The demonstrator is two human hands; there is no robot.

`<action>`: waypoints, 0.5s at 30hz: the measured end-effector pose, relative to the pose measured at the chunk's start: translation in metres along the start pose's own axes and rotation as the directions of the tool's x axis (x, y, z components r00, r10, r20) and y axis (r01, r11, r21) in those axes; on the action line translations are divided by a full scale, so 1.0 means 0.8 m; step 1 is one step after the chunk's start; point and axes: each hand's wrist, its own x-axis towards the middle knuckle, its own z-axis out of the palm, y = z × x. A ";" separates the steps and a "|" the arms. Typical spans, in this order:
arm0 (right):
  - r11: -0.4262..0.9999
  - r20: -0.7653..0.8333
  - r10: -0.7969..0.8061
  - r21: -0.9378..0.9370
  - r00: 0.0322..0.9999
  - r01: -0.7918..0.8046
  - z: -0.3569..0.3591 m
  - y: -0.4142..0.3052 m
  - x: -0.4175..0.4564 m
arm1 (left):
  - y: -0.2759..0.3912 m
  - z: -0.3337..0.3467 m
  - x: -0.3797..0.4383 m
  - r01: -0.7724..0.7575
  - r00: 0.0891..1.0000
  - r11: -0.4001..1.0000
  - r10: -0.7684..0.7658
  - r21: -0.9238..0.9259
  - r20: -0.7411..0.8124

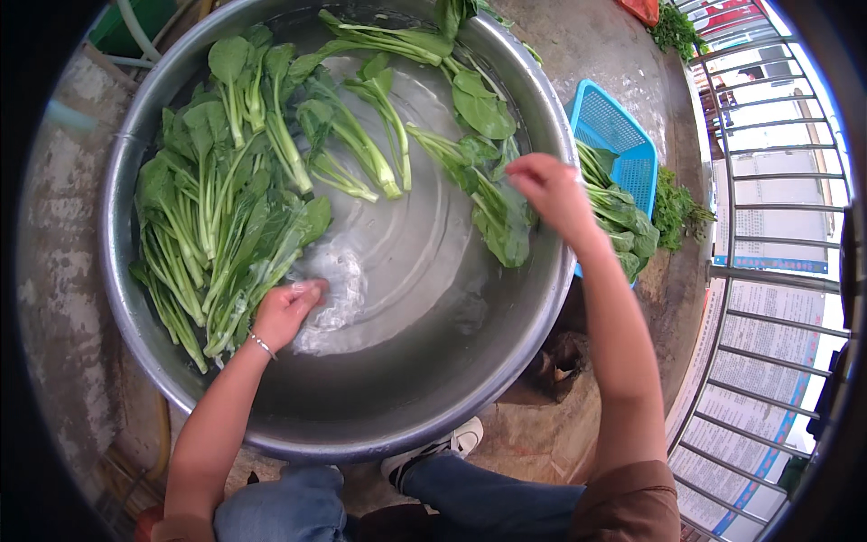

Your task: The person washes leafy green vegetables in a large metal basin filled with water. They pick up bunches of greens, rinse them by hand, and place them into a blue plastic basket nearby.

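Observation:
A large round metal basin [406,444] holds water and many leafy greens with pale green stems. My left hand [291,308], a bracelet on its wrist, is low at the left beside a thick pile of greens [203,203], where the water is splashed white. Its fingers are partly curled, and nothing shows clearly between them. Over the right part of the basin is my right hand [545,190], slightly blurred, its fingertips bent close to a floating leafy stalk [498,210]; whether it touches the leaf is unclear. More loose stalks [366,142] float near the far side.
Right of the basin, a blue plastic basket [609,122] stands with more greens [623,217] in and against it. Fine-leaved herbs [670,210] lie beyond it. Metal railings [779,176] run along the right. A pale hose [135,30] is at the upper left.

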 end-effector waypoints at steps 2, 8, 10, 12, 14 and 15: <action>0.996 0.051 0.081 -0.047 0.995 -0.078 0.023 -0.016 -0.011 | 0.006 0.001 0.006 0.011 0.999 0.997 -0.014 -0.074 -0.034; 0.975 0.010 0.169 0.145 0.986 -0.169 0.105 -0.073 -0.021 | 0.019 -0.009 0.015 -0.050 0.989 0.959 0.008 -0.278 -0.149; 0.969 0.015 0.179 0.168 0.984 -0.179 0.134 -0.090 -0.011 | 0.004 -0.020 0.017 -0.068 0.984 0.966 0.023 -0.250 -0.178; 0.973 -0.063 0.224 0.079 0.973 -0.218 0.162 -0.107 -0.014 | -0.021 -0.023 0.023 -0.215 0.948 0.976 0.200 -0.034 -0.247; 0.961 -0.125 0.271 -0.012 0.954 -0.275 0.178 -0.132 -0.003 | -0.022 -0.022 0.023 -0.324 0.878 0.934 0.356 0.148 -0.321; 0.944 -0.153 0.307 -0.078 0.939 -0.322 0.179 -0.146 -0.003 | -0.010 -0.018 0.018 -0.305 0.886 0.940 0.338 0.150 -0.318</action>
